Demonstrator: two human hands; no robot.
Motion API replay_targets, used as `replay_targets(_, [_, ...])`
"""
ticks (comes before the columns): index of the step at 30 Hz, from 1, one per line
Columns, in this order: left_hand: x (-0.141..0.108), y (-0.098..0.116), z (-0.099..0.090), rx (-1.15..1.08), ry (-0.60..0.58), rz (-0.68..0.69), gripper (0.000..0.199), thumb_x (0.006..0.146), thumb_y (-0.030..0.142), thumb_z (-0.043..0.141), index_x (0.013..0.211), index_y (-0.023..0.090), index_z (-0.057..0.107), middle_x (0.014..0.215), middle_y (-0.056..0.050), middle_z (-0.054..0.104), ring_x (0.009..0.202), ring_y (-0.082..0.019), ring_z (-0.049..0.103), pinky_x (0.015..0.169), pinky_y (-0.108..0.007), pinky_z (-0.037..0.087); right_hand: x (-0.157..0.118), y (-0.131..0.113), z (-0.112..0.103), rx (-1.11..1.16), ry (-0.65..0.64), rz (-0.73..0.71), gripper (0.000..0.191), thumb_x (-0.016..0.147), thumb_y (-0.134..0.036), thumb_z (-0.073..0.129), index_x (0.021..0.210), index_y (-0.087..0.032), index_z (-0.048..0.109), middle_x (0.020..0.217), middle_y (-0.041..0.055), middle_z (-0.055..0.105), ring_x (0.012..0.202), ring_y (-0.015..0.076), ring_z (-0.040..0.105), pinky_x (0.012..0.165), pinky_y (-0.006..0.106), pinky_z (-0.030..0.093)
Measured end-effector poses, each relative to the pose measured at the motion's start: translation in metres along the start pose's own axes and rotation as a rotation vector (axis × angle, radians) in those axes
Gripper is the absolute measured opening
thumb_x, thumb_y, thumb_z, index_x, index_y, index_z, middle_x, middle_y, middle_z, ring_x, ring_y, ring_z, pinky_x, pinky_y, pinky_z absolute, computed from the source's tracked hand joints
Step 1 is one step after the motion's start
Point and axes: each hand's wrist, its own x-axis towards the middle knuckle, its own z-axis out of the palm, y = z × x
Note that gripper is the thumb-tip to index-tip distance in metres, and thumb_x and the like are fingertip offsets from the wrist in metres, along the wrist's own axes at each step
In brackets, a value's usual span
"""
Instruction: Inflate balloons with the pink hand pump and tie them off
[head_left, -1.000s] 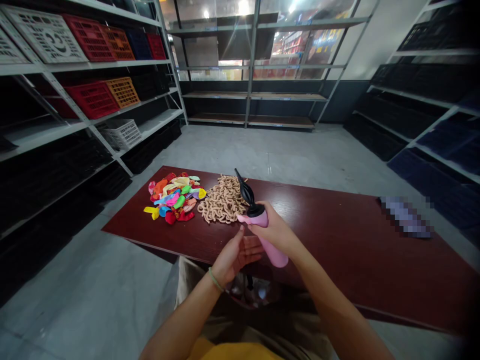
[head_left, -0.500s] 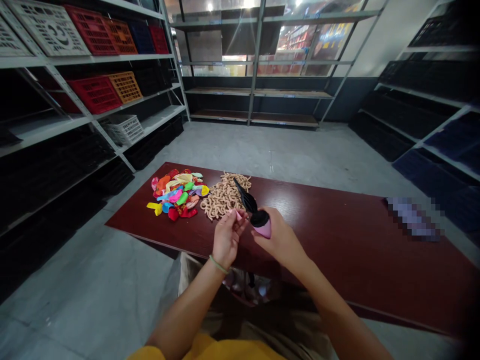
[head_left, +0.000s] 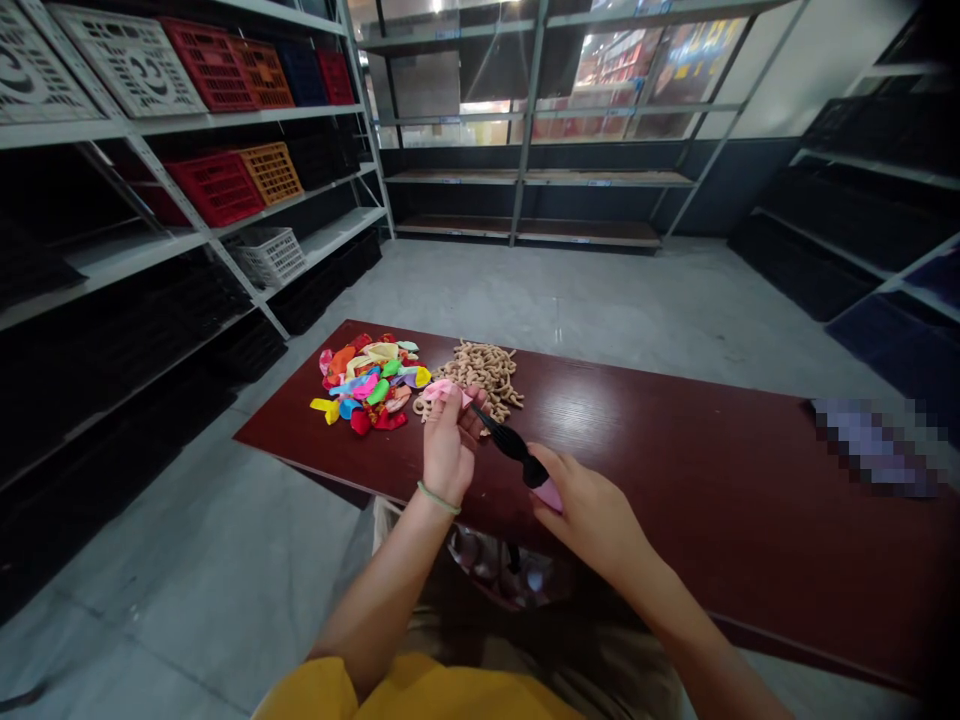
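My left hand (head_left: 450,455) pinches a limp pink balloon (head_left: 441,390) by its neck, above the near side of a pile of short, curled beige pieces (head_left: 484,368). My right hand (head_left: 589,510) is wrapped round the pink body of a balloon pump (head_left: 511,442). The pump's tapering black nozzle points up and left, its tip at my left fingers against the balloon's neck. Whether the tip is inside the neck is hidden by the fingers. Left of the beige pile lies a heap of flat balloons (head_left: 375,385) in many colours.
The dark red table (head_left: 645,450) stretches off to the right, where a blurred purple item (head_left: 874,445) lies. Shelves with plastic crates (head_left: 217,185) stand on the left, and a metal rack (head_left: 529,180) at the back. Below the table's near edge shows a shiny bag (head_left: 487,565).
The pump has tilted down to the left, bringing its nozzle to my left fingers. My left hand has risen slightly and more of the pink balloon shows. The view has shifted left.
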Motion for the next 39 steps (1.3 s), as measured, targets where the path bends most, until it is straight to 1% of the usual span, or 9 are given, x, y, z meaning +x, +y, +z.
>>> replay_targets(2, [-0.002,-0.004,0.0,0.058,-0.02,0.044,0.021,0.081,0.032,0.073,0.092,0.017,0.062,0.092,-0.005,0.072,0.083,-0.016,0.072,0.08,-0.029,0.055,0.002,-0.002,-0.001,-0.005,-0.012,0.017,0.058,0.083,-0.023,0.056,0.139,-0.024,0.042,0.108,0.0084,0.065,0.089,0.0256,0.067,0.075,0.035,0.049])
replay_targets(5, [-0.004,-0.011,-0.001,0.146,-0.036,0.082,0.025,0.08,0.037,0.073,0.091,0.018,0.061,0.09,-0.004,0.071,0.08,-0.016,0.071,0.074,-0.026,0.054,0.005,-0.005,-0.001,0.023,-0.011,0.037,0.058,0.082,-0.021,0.056,0.139,-0.023,0.042,0.109,0.0087,0.065,0.092,0.0259,0.067,0.077,0.035,0.05])
replay_targets(9, [-0.006,-0.016,-0.002,0.125,-0.059,0.094,0.025,0.082,0.037,0.071,0.093,0.017,0.063,0.086,-0.003,0.069,0.081,-0.017,0.07,0.075,-0.027,0.053,0.007,-0.009,0.003,0.094,0.004,0.042,0.059,0.08,-0.02,0.055,0.138,-0.022,0.043,0.11,0.0091,0.065,0.095,0.0258,0.066,0.081,0.036,0.05])
replay_targets(13, [-0.004,-0.013,-0.001,0.07,-0.049,0.066,0.023,0.083,0.035,0.07,0.093,0.015,0.064,0.083,-0.004,0.069,0.08,-0.016,0.07,0.078,-0.028,0.054,0.006,-0.01,0.006,0.101,0.008,0.061,0.059,0.08,-0.021,0.055,0.138,-0.023,0.043,0.11,0.0082,0.065,0.095,0.0256,0.067,0.079,0.035,0.05])
replay_targets(19, [-0.003,-0.009,-0.004,0.08,-0.039,0.03,0.025,0.084,0.038,0.068,0.092,0.015,0.065,0.09,-0.006,0.071,0.083,-0.016,0.07,0.08,-0.029,0.053,0.005,-0.01,0.005,0.113,0.005,0.055,0.058,0.08,-0.021,0.055,0.137,-0.023,0.043,0.109,0.0082,0.065,0.094,0.0256,0.066,0.078,0.034,0.049])
replay_targets(24, [-0.005,-0.013,-0.006,0.134,-0.024,0.068,0.026,0.083,0.04,0.068,0.09,0.015,0.063,0.088,-0.007,0.072,0.081,-0.018,0.071,0.076,-0.03,0.054,0.006,-0.013,0.006,0.111,0.018,0.053,0.058,0.08,-0.021,0.055,0.137,-0.023,0.044,0.107,0.008,0.065,0.091,0.0248,0.066,0.077,0.034,0.048])
replay_targets(30, [0.002,-0.015,-0.012,0.144,-0.001,0.092,0.03,0.081,0.043,0.07,0.091,0.016,0.063,0.087,-0.007,0.072,0.079,-0.018,0.07,0.075,-0.03,0.054,0.004,-0.015,0.007,0.123,-0.007,0.054,0.058,0.08,-0.02,0.054,0.138,-0.023,0.043,0.11,0.008,0.064,0.094,0.0255,0.065,0.079,0.035,0.048])
replay_targets(35, [0.003,-0.014,-0.013,0.194,-0.03,0.131,0.027,0.083,0.042,0.067,0.087,0.015,0.062,0.083,-0.006,0.071,0.073,-0.017,0.069,0.068,-0.028,0.053,0.005,-0.016,0.006,0.143,-0.021,0.063,0.059,0.08,-0.02,0.053,0.138,-0.022,0.042,0.112,0.0084,0.064,0.096,0.0255,0.065,0.081,0.036,0.047])
replay_targets(39, [0.002,-0.014,-0.016,0.269,-0.039,0.173,0.026,0.084,0.041,0.066,0.084,0.015,0.064,0.081,-0.005,0.07,0.069,-0.015,0.067,0.065,-0.025,0.051,0.005,-0.017,0.006,0.153,-0.013,0.061,0.058,0.081,-0.02,0.054,0.138,-0.023,0.041,0.112,0.0079,0.064,0.097,0.0245,0.065,0.082,0.034,0.047])
